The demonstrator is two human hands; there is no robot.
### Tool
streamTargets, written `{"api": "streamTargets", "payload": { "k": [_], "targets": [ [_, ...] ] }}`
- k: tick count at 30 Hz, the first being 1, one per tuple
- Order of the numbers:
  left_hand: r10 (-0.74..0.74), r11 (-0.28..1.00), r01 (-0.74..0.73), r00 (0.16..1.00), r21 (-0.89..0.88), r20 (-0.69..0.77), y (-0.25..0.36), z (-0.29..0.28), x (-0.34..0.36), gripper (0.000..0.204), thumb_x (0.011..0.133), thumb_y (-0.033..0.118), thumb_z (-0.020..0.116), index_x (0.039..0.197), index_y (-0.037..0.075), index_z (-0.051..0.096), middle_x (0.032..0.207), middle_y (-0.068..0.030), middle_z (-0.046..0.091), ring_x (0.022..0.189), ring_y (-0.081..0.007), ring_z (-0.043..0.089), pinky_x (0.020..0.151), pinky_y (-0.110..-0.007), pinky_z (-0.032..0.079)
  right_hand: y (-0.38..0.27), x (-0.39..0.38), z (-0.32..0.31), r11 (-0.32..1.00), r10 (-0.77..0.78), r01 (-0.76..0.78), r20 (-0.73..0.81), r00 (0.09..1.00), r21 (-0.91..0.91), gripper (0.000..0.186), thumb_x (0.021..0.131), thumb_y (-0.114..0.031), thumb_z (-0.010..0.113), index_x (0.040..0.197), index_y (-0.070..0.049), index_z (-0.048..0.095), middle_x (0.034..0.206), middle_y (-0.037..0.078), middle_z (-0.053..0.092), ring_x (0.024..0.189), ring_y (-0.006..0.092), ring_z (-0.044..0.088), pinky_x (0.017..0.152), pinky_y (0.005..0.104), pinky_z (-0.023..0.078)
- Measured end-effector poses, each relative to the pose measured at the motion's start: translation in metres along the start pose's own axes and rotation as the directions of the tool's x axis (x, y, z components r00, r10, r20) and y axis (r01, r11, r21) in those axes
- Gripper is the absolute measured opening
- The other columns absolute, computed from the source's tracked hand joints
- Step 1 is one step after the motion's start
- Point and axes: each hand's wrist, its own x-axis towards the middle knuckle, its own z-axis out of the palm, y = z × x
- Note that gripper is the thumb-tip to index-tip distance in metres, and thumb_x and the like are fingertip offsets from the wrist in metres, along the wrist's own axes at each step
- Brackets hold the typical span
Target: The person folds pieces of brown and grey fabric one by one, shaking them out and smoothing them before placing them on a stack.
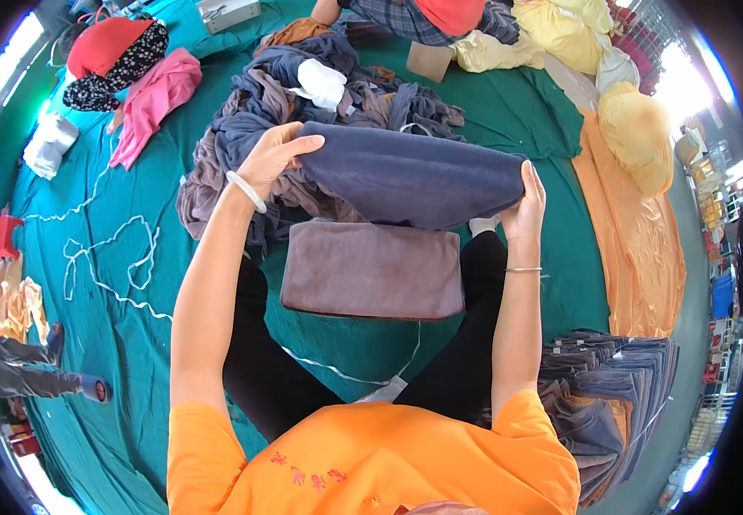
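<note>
A folded dark blue-grey cloth (406,176) is stretched between my two hands above the floor. My left hand (270,161) pinches its upper left corner, thumb on top. At the opposite end my right hand (526,206) grips the right edge, its fingers partly behind the fabric. Just below the cloth, between my legs, a brownish-mauve folded cloth stack (371,270) lies squared off; the dark cloth's lower edge hangs close to its far edge, and I cannot tell whether they touch. Beyond my hands spreads a loose heap of grey, blue and brown cloths (256,129) with a white piece on top.
Rows of folded cloths (603,403) stand at my right side. Green sheeting (526,283) covers the floor, with a white cord (131,296) on the left and an orange cloth strip (637,257) on the right. People sit at the far side; another person's legs (28,369) show at left.
</note>
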Motion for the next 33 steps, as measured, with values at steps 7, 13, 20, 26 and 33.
{"api": "streamTargets", "payload": {
  "k": [7, 13, 20, 26, 33],
  "targets": [
    [0.136, 0.964, -0.168, 0.978, -0.206, -0.161, 0.024, 0.019, -0.011, 0.033, 0.077, 0.009, 0.067, 0.063, 0.015, 0.037, 0.062, 0.0078, 0.044, 0.056, -0.0006, 0.041, 0.049, -0.016, 0.031, -0.023, -0.002, -0.014, 0.952, 0.184, -0.211, 0.134, 0.974, 0.221, 0.015, 0.086, -0.022, 0.057, 0.088, -0.008, 0.06, 0.092, 0.005, 0.064, 0.083, 0.0162, 0.061, 0.077, 0.0296, 0.048],
    [0.231, 0.876, -0.271, 0.962, -0.4, -0.145, 0.034, 0.015, -0.021, 0.013, 0.081, 0.001, 0.059, 0.087, 0.01, 0.053, 0.081, 0.0018, 0.058, 0.073, -0.005, 0.053, 0.067, -0.019, 0.041, -0.031, 0.001, -0.027, 0.982, -0.01, -0.037, 0.244, 0.97, 0.186, 0.012, 0.086, -0.009, 0.056, 0.095, -0.004, 0.06, 0.095, 0.006, 0.064, 0.086, 0.0159, 0.061, 0.076, 0.028, 0.048],
    [0.451, 0.857, -0.337, 0.858, 0.391, -0.248, 0.007, -0.002, 0.002, 0.02, 0.077, -0.003, 0.058, 0.097, 0.0, 0.06, 0.08, -0.0059, 0.064, 0.079, -0.0097, 0.06, 0.071, -0.021, 0.045, -0.012, 0.011, -0.024, 0.964, -0.183, 0.165, -0.067, 0.981, -0.21, 0.004, 0.081, -0.011, 0.064, 0.082, -0.007, 0.063, 0.089, 0.002, 0.062, 0.074, 0.006, 0.056, 0.066, 0.0178, 0.044],
    [0.596, 0.644, -0.379, 0.794, 0.664, -0.125, 0.057, 0.008, -0.044, 0.014, 0.07, 0.003, 0.065, 0.083, 0.004, 0.059, 0.081, -0.0037, 0.059, 0.075, -0.0104, 0.053, 0.07, -0.023, 0.043, -0.055, -0.027, -0.014, 0.962, -0.274, 0.271, 0.118, 0.954, 0.047, 0.015, 0.087, -0.014, 0.055, 0.074, -0.007, 0.054, 0.093, 0.01, 0.059, 0.089, 0.0176, 0.055, 0.081, 0.0322, 0.043],
    [0.247, 0.847, -0.435, 0.83, 0.305, 0.499, 0.063, 0.015, -0.163, 0.019, 0.062, -0.004, 0.07, 0.071, 0.005, 0.056, 0.091, -0.0099, 0.064, 0.092, -0.024, 0.06, 0.079, -0.032, 0.046, -0.093, -0.138, -0.091, 0.976, -0.073, 0.152, 0.428, 0.901, -0.153, 0.035, 0.075, -0.031, 0.069, 0.062, -0.009, 0.045, 0.068, 0.006, 0.052, 0.062, 0.0156, 0.054, 0.073, 0.0331, 0.046]
  ]
}}
